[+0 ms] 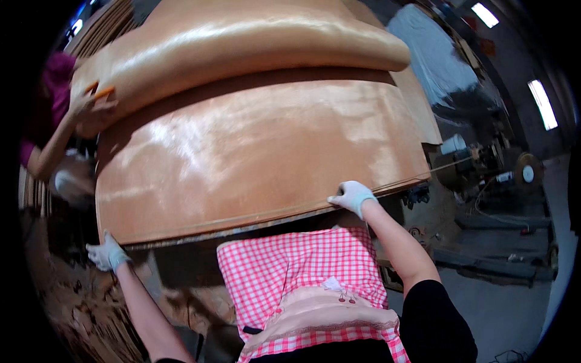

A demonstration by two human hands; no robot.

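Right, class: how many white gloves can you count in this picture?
2: one glove on the left hand, at the sheet's near left corner; one on the right hand, at its near edge. Others may be hidden.

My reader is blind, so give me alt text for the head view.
Gloved left hand and right hand at the near edge of a brown sheet; farther off, a curled sheet with a co-worker's hand at its left end.

Broad tan wood sheet (260, 151): thin, smooth, patchy sheen, lying flat, long edge nearest.
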